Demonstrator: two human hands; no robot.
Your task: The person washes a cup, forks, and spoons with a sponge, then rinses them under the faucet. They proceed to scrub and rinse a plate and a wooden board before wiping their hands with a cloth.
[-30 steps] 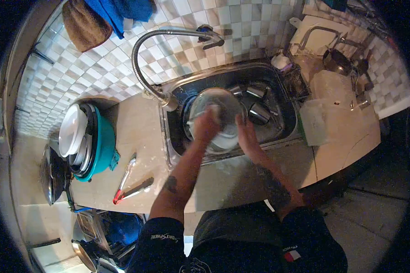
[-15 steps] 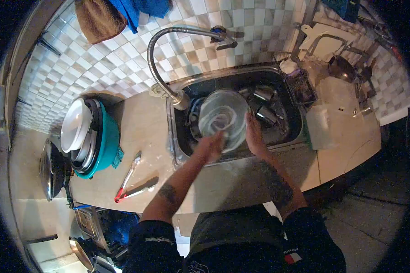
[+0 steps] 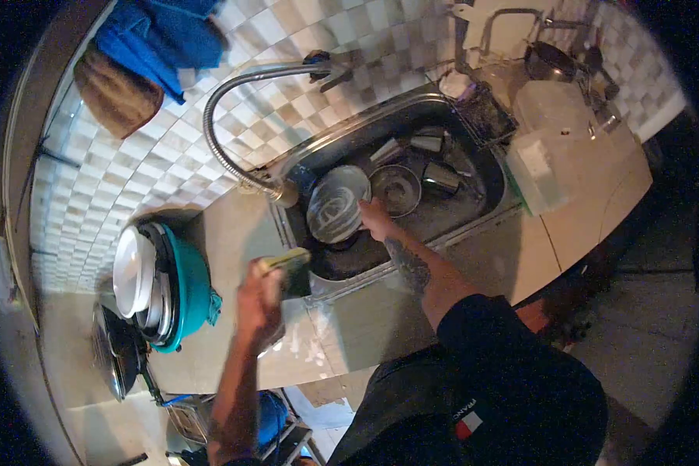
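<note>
My left hand (image 3: 258, 304) is raised over the counter left of the sink, its fingers closed round a sponge (image 3: 291, 268) with a yellowish layer and a dark side. Inside the sink, my right hand (image 3: 377, 219) grips the right rim of a bowl (image 3: 337, 203) that stands tilted and is streaked with white suds. Just right of it lies a smaller round bowl (image 3: 400, 190), also sudsy. Several metal cups, one of them a shiny cup (image 3: 440, 178), lie toward the sink's right and back.
A flexible faucet (image 3: 213, 140) arches over the sink's left rim (image 3: 285, 233). On the left, a teal basin (image 3: 190, 291) holds stacked dishes, including a white bowl (image 3: 133, 272). A wire rack (image 3: 485, 116) and a plastic container (image 3: 537, 177) stand right of the sink.
My left hand has left the sink and moved left over the counter, with the sponge now showing. The sudsy bowl is tilted toward the sink's left side, uncovering the smaller bowl. My view has turned.
</note>
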